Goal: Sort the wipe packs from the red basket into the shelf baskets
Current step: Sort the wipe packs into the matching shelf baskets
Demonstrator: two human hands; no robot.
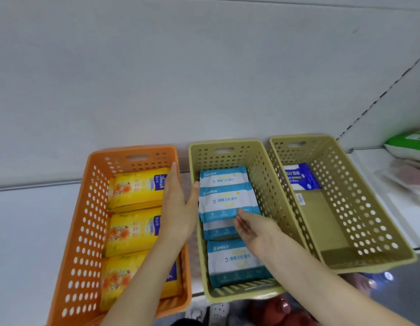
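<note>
- None of the red basket shows clearly below you, so remaining packs can't be judged.
- Your right hand [251, 229] touches a teal pack [228, 201] in the middle basket [239, 295]; grip unclear.
- Your left hand [178, 208], fingers straight, thumbs its edge.
- Three yellow packs [133, 229] fill the orange basket [82, 255]; farthest, one blue pack [300, 176] occupies the right basket [369, 220].

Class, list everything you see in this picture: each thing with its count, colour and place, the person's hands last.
orange basket: one, orange, shelf left.
yellow packs: three, yellow, in orange basket.
khaki baskets: two, khaki, middle and right.
teal packs: four visible, teal and white, in middle basket.
blue pack: one, blue and white, far end of right basket.
green pack: one, green, far right shelf.
left hand: fingers straight, thumb touching a teal pack.
right hand: fingertips at that pack's near edge.
</note>
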